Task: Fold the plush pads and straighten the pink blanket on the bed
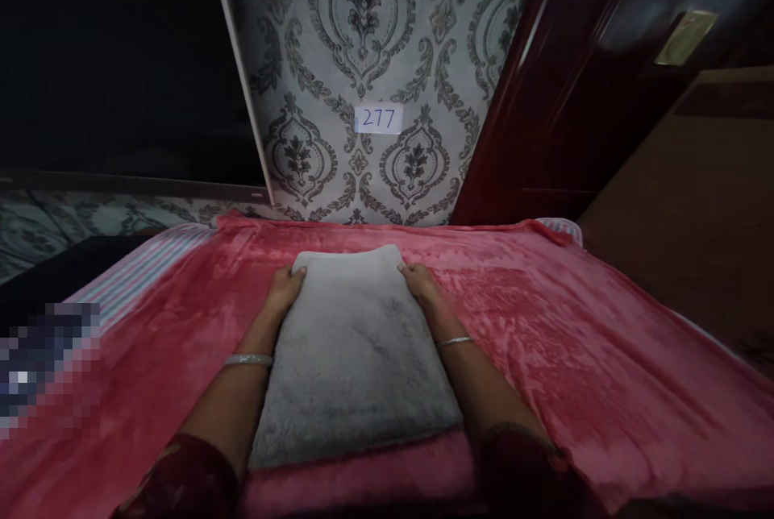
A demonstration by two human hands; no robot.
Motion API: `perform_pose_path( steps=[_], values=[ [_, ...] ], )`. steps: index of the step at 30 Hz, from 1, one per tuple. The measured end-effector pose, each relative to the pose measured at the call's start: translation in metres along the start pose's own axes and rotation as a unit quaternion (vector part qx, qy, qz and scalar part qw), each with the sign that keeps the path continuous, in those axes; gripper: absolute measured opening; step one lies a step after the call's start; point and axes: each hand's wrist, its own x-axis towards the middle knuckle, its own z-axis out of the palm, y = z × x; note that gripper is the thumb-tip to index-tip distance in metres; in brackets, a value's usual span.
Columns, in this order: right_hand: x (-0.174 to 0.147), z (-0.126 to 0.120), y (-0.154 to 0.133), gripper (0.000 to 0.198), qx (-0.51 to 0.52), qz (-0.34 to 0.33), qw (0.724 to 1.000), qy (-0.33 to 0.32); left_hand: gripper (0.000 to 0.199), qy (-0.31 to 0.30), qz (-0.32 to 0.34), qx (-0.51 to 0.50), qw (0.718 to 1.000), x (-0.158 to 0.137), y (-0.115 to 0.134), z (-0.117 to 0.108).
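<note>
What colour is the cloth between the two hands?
The cloth is grey, paler toward its far edge, as the head view shows.

This looks like a home: ornate patterned wallpaper [363, 19] at top centre, a wide dark screen [109, 60] (seemingly a television) upper left, a plush red blanket [544, 342] spread below.

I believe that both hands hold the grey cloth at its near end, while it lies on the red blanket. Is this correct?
Not quite: in the head view, the left hand and right hand hold the grey cloth at its far end, one on each side. It does lie on the red blanket.
</note>
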Motion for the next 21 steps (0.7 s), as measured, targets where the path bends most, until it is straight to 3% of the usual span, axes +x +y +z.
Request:
perform_pose_path(
  steps=[8, 15, 21],
  values=[
    [-0.003, 0.003, 0.004, 0.017, -0.095, -0.006, 0.993, 0.07, 0.018, 0.069, 0.017, 0.075, 0.995, 0.008, -0.005, 0.004],
    [-0.005, 0.0, 0.003, 0.021, -0.096, 0.003, 0.994, 0.06, 0.016, 0.053, 0.009, 0.081, 0.995, 0.012, -0.008, 0.006],
    [-0.025, -0.02, -0.001, 0.029, -0.038, 0.012, 0.999, 0.013, 0.022, 0.019, -0.005, 0.02, 1.0, 0.004, -0.004, -0.001]
  ],
)
